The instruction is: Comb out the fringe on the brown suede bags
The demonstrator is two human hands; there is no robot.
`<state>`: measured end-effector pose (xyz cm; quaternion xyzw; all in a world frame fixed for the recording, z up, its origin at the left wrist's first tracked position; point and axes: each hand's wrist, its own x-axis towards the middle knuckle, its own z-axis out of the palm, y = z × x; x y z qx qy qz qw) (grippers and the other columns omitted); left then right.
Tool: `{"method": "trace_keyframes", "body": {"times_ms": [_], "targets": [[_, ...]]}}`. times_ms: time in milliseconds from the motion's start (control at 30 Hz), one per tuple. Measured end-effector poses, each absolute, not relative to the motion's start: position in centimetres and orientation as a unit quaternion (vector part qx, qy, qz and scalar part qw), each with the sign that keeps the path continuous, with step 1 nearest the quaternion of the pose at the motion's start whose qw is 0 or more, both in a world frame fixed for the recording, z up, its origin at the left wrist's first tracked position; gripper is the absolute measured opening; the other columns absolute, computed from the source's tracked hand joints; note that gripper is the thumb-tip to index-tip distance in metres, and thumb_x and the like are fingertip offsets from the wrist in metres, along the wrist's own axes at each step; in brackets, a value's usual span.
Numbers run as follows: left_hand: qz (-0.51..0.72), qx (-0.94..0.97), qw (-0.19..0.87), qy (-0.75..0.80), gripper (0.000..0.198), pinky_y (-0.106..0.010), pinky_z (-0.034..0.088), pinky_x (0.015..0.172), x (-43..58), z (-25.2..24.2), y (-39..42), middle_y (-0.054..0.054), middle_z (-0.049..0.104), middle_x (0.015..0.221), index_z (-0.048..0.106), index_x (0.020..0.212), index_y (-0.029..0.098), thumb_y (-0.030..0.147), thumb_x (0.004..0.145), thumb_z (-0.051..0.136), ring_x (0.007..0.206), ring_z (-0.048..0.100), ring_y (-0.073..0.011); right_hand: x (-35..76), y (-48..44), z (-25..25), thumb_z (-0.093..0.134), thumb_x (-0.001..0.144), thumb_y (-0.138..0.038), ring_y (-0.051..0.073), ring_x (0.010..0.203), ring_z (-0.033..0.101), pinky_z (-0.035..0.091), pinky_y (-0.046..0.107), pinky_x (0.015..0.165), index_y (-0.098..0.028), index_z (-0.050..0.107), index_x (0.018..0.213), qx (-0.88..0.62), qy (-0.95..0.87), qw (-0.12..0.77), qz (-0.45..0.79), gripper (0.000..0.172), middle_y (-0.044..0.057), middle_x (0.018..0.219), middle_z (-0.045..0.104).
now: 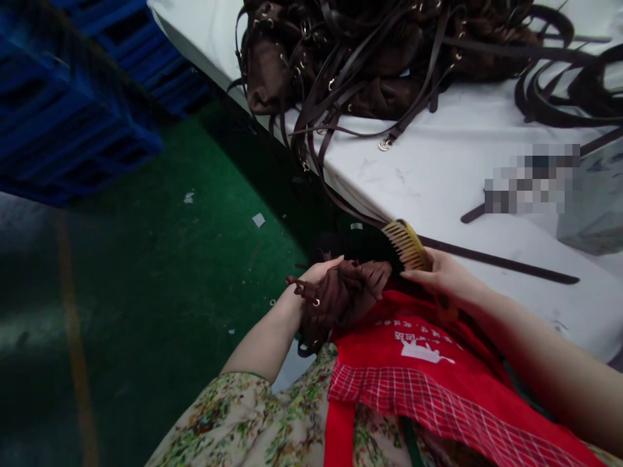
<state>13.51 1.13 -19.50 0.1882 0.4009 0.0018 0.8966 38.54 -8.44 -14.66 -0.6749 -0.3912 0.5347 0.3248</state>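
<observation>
My left hand (318, 271) is closed on a small brown fabric bag (335, 295) with gathered folds, thin cords and gold eyelets. The bag hangs in front of my red apron (389, 337), and some of my fingers are hidden behind it. In my right hand (440, 275) is a yellow comb (409, 245) with thick pale teeth facing left towards the bag. Comb and bag are close together but look apart. Just beyond the right hand, a dark brown strap (506, 263) lies along the table edge.
A pile of brown bags (379, 97) with long straps and gold buckles covers the far part of the white table (389, 175). Coiled straps (564, 97) lie at the right. Blue pallets (73, 123) stand left on the green floor (209, 194), among paper scraps.
</observation>
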Motion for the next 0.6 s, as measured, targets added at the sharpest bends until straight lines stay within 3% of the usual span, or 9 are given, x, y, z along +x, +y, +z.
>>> {"method": "trace_keyframes", "body": {"times_ms": [133, 267, 433, 600], "targets": [[0.025, 0.225, 0.896, 0.382, 0.056, -0.038, 0.053, 0.083, 13.1, -18.6, 1.3, -0.014, 0.070, 0.090, 0.063, 0.098, 0.010, 0.063, 0.080, 0.055, 0.087, 0.068, -0.0251, 37.4, -9.3, -15.2, 0.083, 0.052, -0.037, 0.014, 0.063, 0.055, 0.047, 0.028, 0.061, -0.018, 0.054, 0.091, -0.641, -0.335, 0.365, 0.587, 0.052, -0.001, 0.074, 0.060], [-0.005, 0.468, 0.830, 0.303, 0.045, -0.031, 0.051, 0.081, 12.8, -16.6, 1.7, -0.009, 0.070, 0.090, 0.066, 0.092, 0.011, 0.044, 0.064, 0.079, 0.084, 0.066, -0.0204, 37.3, -10.1, -15.7, 0.085, 0.051, -0.033, 0.012, 0.059, 0.052, 0.045, 0.026, 0.057, -0.018, 0.053, 0.096, -0.642, -0.284, 0.405, 0.586, 0.057, -0.005, 0.069, 0.054], [-0.045, 0.698, 0.682, 0.212, 0.028, -0.030, 0.050, 0.087, 12.6, -14.5, 2.6, -0.008, 0.070, 0.098, 0.068, 0.097, 0.011, 0.029, 0.077, 0.066, 0.092, 0.064, -0.0198, 37.9, -11.7, -15.8, 0.086, 0.052, -0.027, 0.009, 0.053, 0.049, 0.043, 0.022, 0.048, -0.017, 0.052, 0.104, -0.623, -0.238, 0.404, 0.626, 0.063, -0.007, 0.066, 0.054], [-0.054, 0.749, 0.624, 0.215, 0.027, -0.028, 0.052, 0.082, 13.5, -13.4, 2.5, -0.006, 0.070, 0.096, 0.065, 0.098, 0.013, 0.013, 0.072, 0.056, 0.087, 0.065, -0.0179, 38.1, -12.9, -15.5, 0.084, 0.058, -0.034, 0.004, 0.034, 0.033, 0.027, 0.018, 0.031, -0.019, 0.050, 0.105, -0.614, -0.209, 0.368, 0.666, 0.060, -0.012, 0.051, 0.046]]}}
